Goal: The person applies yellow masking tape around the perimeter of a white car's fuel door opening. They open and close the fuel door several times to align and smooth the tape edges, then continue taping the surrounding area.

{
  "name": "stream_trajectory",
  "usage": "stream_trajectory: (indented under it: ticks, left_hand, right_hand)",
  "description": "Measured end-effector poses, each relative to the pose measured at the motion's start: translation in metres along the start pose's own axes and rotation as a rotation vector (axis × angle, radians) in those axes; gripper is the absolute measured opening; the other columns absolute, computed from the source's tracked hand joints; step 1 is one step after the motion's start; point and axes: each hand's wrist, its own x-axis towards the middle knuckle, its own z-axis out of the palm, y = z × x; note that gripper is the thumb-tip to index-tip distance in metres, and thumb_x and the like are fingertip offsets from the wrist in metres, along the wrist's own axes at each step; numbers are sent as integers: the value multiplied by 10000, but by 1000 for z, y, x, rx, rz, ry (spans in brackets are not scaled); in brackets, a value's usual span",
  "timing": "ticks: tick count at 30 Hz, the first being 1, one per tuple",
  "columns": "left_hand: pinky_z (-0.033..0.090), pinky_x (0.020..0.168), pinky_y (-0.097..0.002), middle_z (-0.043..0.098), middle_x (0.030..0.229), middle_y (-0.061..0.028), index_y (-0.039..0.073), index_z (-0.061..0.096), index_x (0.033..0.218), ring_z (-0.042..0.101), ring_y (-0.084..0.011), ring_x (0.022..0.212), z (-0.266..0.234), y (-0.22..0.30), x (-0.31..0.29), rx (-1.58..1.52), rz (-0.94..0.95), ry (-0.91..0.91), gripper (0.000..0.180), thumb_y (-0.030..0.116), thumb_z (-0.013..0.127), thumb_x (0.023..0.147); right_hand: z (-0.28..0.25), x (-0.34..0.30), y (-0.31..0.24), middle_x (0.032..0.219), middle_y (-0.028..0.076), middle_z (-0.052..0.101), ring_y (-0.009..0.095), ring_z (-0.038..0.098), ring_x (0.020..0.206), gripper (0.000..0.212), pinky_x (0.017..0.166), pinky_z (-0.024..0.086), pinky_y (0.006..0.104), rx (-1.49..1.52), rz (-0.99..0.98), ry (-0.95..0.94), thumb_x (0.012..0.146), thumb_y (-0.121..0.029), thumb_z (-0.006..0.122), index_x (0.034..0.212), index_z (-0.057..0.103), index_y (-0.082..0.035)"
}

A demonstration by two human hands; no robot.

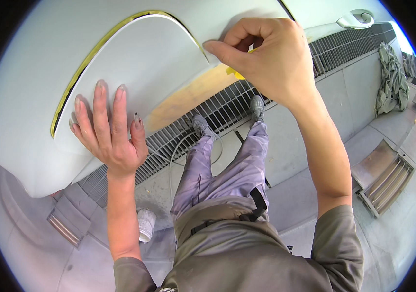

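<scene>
A pale, primer-like car body panel [28,97] fills the upper left, cut by a curved wheel-arch line. Yellow-green masking tape [87,54] with a dark edge follows that curve. My left hand [108,136] lies on the surface inside the arch, its fingers spread and holding nothing. To the right, past the arch's end, my right hand [281,58] is pinched, with its thumb tip close to the end of the taped curve. Yellow tape [237,73] shows beneath it, partly covered by the palm. Its fingertips are partly hidden behind the hand.
Along the car's lower side runs a floor grating [225,104], with my shoes at its edge. A white bucket [146,225] stands at lower left near a thin hose. At right are a door handle [356,20], a draped grey sheet [392,82] and a metal rack [385,180].
</scene>
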Motion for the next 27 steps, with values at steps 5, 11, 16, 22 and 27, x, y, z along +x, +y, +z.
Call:
stream_trajectory:
  ticks: [5, 11, 16, 22, 27]
  left_hand:
    - [114, 1327, -527, 562, 1622, -138, 70, 676, 1477, 336, -419, 1593, 0, 0, 1, 6, 4, -2, 480, 289, 507, 1085]
    - [105, 1327, -530, 560, 1624, -138, 70, 679, 1474, 327, -420, 1596, -2, 1, 0, 16, -13, -25, 478, 283, 513, 1080]
    - [116, 1324, -540, 559, 1624, -145, 67, 680, 1470, 324, -432, 1596, -4, 1, -3, -17, -37, -58, 477, 282, 517, 1076]
    - [128, 1321, -546, 562, 1621, -147, 62, 679, 1471, 319, -435, 1597, 0, -1, -1, -5, -9, -13, 480, 287, 507, 1083]
    - [115, 1324, -537, 567, 1618, -139, 62, 679, 1472, 318, -421, 1602, 0, 0, 0, -17, -4, 2, 479, 296, 504, 1093]
  right_hand:
    - [0, 2, -2, 645, -3, 711, 60, 649, 576, 249, 563, 495, 237, 7, -35, 5, 834, -221, 916, 756, 780, -27]
    - [-1, 4, -5, 632, 0, 697, 67, 636, 567, 245, 560, 487, 246, 1, -40, -10, 840, -212, 905, 757, 774, -21]
    - [-3, 4, -5, 630, 13, 697, 86, 642, 556, 244, 570, 499, 253, 58, 16, -52, 839, -209, 897, 760, 770, -17]
    - [1, 6, -3, 629, 10, 686, 80, 626, 556, 247, 571, 495, 254, 37, -29, -41, 839, -205, 898, 756, 766, -14]
    - [4, 1, 2, 645, 4, 686, 69, 614, 576, 239, 573, 487, 251, 44, -33, -29, 836, -192, 900, 761, 766, -10]
